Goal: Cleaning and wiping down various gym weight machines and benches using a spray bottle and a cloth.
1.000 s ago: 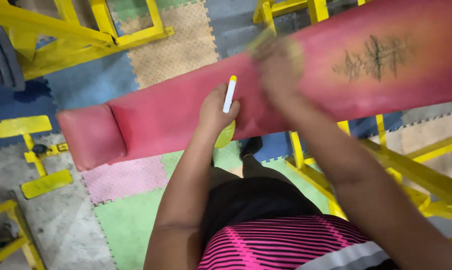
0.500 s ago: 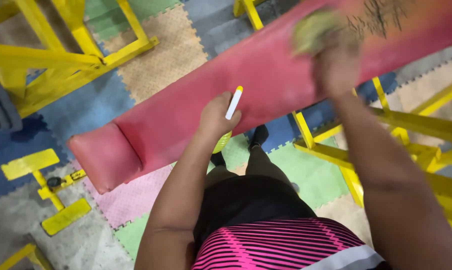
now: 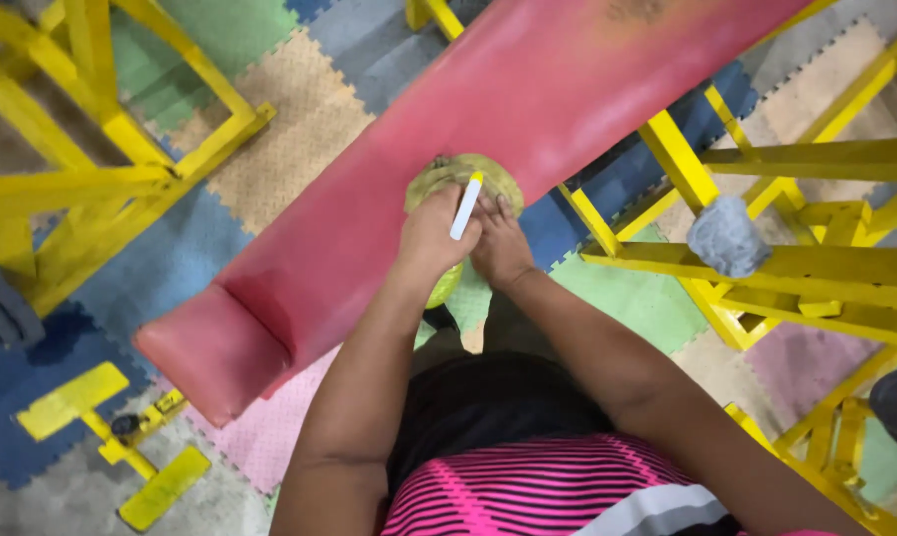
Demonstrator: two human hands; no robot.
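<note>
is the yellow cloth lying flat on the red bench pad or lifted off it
Flat on it: the yellow cloth lies pressed against the red bench pad under the right hand.

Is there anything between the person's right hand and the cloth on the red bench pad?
No. The right hand lies directly on the yellow-green cloth, pressing it onto the red bench pad, with nothing visible between them. The left hand, beside it, holds a spray bottle over the near edge of the cloth.

The left hand (image 3: 431, 238) hides most of the spray bottle (image 3: 448, 273); the red bench pad (image 3: 528, 109) runs off the top edge.
</note>
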